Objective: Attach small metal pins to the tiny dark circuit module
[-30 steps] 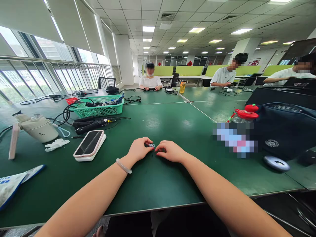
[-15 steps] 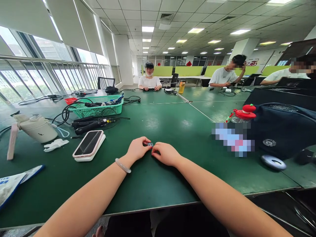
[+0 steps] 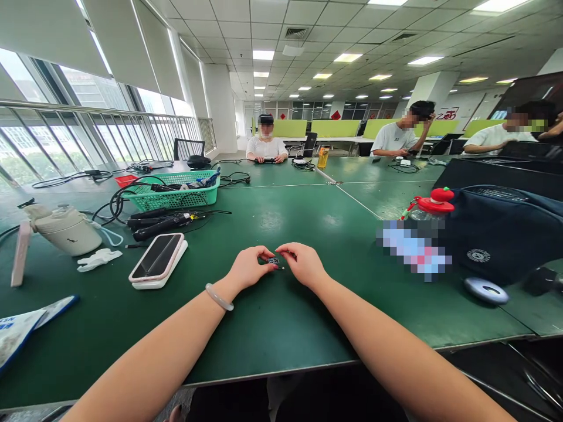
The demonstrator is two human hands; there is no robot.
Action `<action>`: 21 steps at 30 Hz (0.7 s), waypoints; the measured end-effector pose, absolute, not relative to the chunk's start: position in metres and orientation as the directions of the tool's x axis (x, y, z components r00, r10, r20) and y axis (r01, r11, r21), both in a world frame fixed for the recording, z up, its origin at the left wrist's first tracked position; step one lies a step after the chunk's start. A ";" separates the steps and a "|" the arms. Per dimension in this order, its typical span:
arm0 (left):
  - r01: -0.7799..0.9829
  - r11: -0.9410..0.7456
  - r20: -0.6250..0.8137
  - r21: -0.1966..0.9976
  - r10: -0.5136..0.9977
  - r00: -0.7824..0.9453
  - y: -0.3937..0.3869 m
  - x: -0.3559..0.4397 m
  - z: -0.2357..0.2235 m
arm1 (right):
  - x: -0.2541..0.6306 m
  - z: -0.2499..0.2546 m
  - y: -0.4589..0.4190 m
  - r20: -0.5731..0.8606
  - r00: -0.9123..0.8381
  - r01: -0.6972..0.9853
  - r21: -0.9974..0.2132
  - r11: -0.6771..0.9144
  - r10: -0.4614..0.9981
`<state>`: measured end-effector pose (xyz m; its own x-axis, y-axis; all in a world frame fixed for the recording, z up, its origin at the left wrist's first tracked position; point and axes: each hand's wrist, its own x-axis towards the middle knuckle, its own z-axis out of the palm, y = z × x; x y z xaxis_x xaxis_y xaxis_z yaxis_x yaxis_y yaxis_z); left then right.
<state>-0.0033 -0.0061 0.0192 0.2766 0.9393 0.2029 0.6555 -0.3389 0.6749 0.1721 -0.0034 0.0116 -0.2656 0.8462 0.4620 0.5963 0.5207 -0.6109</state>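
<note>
A small dark circuit board with pale marks is pinched between the thumb and fingers of my left hand, just above the green table. A tiny light-tipped piece sticks out by the left thumbnail; I cannot tell what it is. My right hand is closed, its thumb and fingertips together beside the board's upper right corner. Whether those fingertips touch the board or hold something tiny is too small to make out.
Left of my hands lie a phone on a white box, a crumpled tissue and a beige bottle. Beyond stands a green basket with cables. A dark blue bag and a silver-blue disc are right. Several people sit farther off.
My right hand has lifted slightly up and away from my left, its fingers straighter. More of the circuit board now shows in my left fingers, slightly farther right.
</note>
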 end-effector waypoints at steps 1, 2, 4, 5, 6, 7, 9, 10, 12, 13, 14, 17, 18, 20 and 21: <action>0.648 -0.340 0.204 0.681 0.939 0.278 -0.006 -0.003 0.019 | 0.172 0.012 -0.004 0.463 -0.250 0.606 -0.610 0.511 0.850; 0.642 -0.340 0.206 0.687 0.939 0.277 -0.007 -0.003 0.020 | 0.172 0.013 -0.004 0.461 -0.238 0.619 -0.606 0.499 0.855; 0.636 -0.337 0.207 0.694 0.940 0.273 -0.007 -0.002 0.021 | 0.173 0.013 -0.005 0.444 -0.239 0.655 -0.583 0.481 0.864; 0.635 -0.335 0.207 0.696 0.940 0.270 -0.008 -0.002 0.021 | 0.173 0.013 -0.005 0.436 -0.248 0.672 -0.566 0.478 0.865; 0.633 -0.333 0.207 0.699 0.941 0.267 -0.008 -0.002 0.022 | 0.173 0.014 -0.005 0.431 -0.259 0.686 -0.548 0.478 0.865; 0.631 -0.331 0.206 0.701 0.942 0.265 -0.008 -0.002 0.022 | 0.172 0.014 -0.005 0.427 -0.269 0.695 -0.534 0.481 0.863; 0.622 -0.325 0.207 0.712 0.944 0.256 -0.008 -0.002 0.023 | 0.172 0.015 -0.006 0.423 -0.282 0.706 -0.517 0.484 0.861; 0.614 -0.321 0.208 0.721 0.946 0.249 -0.008 -0.002 0.023 | 0.171 0.015 -0.006 0.419 -0.286 0.709 -0.512 0.484 0.862; 0.596 -0.309 0.207 0.741 0.950 0.235 -0.006 -0.003 0.022 | 0.171 0.016 -0.007 0.407 -0.296 0.714 -0.506 0.483 0.864; 0.584 -0.301 0.204 0.754 0.952 0.228 -0.005 -0.003 0.021 | 0.171 0.016 -0.008 0.405 -0.304 0.715 -0.502 0.487 0.863; 0.568 -0.293 0.199 0.769 0.954 0.224 -0.003 -0.003 0.020 | 0.171 0.016 -0.008 0.403 -0.313 0.714 -0.496 0.493 0.860; 0.480 -0.253 0.168 0.840 0.963 0.213 0.001 -0.004 0.017 | 0.171 0.016 -0.008 0.417 -0.344 0.706 -0.476 0.525 0.841; 0.435 -0.229 0.151 0.871 0.967 0.207 0.001 -0.004 0.016 | 0.171 0.016 -0.008 0.428 -0.355 0.702 -0.465 0.539 0.831; 0.331 -0.176 0.114 0.927 0.973 0.200 0.002 -0.003 0.015 | 0.171 0.015 -0.008 0.454 -0.377 0.695 -0.437 0.571 0.807; 0.282 -0.151 0.096 0.948 0.975 0.200 0.001 -0.003 0.015 | 0.171 0.015 -0.008 0.470 -0.389 0.692 -0.419 0.588 0.792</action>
